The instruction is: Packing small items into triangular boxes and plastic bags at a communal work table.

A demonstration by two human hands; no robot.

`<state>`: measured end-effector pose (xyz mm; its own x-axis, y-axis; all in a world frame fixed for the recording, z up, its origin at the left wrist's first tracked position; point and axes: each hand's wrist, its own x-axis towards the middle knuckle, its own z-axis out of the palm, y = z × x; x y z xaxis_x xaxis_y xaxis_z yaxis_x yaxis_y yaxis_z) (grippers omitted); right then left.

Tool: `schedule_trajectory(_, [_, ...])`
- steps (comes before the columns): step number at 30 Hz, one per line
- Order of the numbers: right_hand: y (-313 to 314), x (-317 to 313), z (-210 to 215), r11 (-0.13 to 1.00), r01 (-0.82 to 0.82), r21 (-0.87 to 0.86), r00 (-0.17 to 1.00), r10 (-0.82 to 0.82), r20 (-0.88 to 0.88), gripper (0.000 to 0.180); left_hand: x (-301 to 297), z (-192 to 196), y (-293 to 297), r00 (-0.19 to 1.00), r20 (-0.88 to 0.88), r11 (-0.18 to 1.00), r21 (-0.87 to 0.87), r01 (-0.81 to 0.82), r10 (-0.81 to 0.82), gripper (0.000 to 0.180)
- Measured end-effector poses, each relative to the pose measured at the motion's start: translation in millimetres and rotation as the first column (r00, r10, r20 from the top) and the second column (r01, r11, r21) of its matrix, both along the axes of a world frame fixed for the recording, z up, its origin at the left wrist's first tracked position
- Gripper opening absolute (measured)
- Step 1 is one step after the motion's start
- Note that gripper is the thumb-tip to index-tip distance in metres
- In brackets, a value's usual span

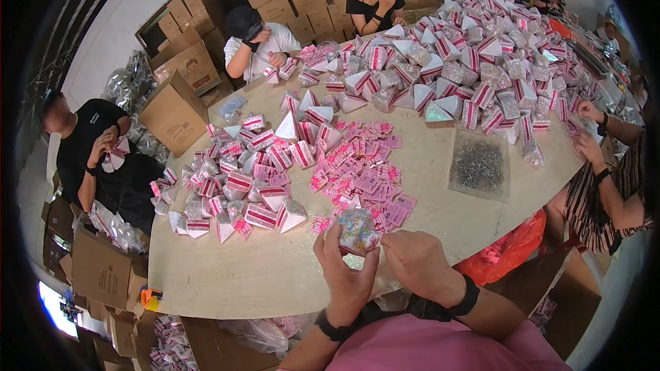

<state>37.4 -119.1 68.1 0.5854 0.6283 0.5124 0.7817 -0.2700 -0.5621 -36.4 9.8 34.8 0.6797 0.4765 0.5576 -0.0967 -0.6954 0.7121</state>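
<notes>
My left hand [346, 280] is wrapped round a cake-slice-shaped piece [357, 231] with a glittery, multicoloured top, held above the near edge of the table. Close against its right side is my right hand [417, 259], fingers pinched together. Whatever that pinch holds is hidden or too small to name. Just beyond the piece lies a heap of pink printed cards [361, 172]. To the left of the cards sits a group of similar wedge-shaped pieces [237, 182], white with dark pink bands and glittery faces.
A large pile of wedge pieces [467, 62] covers the far right of the table [240, 282]. Toward the right lies a clear bag of small metal bits [479, 165]. Several people sit around the table. Cardboard boxes [103, 268] and a red plastic bag [505, 251] are beside it.
</notes>
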Motion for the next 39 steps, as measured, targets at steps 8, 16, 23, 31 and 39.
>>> schedule_trajectory(8, [-1, 2, 2, 1.0, 0.008, -0.018, 1.0, -0.007, 0.018, 0.012, 0, 0, 0, 1.0, -0.015, 1.0, 0.018, 0.001, -0.001, 0.075])
schedule_trajectory(16, [-1, 7, -4, 0.999, -0.008, -0.033, 0.997, 0.005, -0.08, 0.014, 1, -1, 3, 1.0, -0.018, 0.997, 0.074, 0.006, -0.005, 0.074])
schedule_trajectory(23, [-3, 10, -2, 0.996, 0.011, -0.093, 0.998, -0.017, -0.058, 0.012, 3, 6, 4, 0.998, -0.069, 0.985, 0.174, 0.014, -0.002, 0.075])
schedule_trajectory(31, [-2, 20, -9, 0.993, -0.038, -0.116, 0.987, 0.019, -0.158, 0.011, 6, 4, 5, 0.994, -0.111, 0.989, 0.145, 0.027, -0.011, 0.073])
schedule_trajectory(39, [-2, 25, -14, 0.991, -0.011, -0.137, 0.979, -0.017, -0.202, 0.014, 7, 6, 5, 0.986, -0.166, 0.988, 0.149, 0.035, -0.01, 0.072])
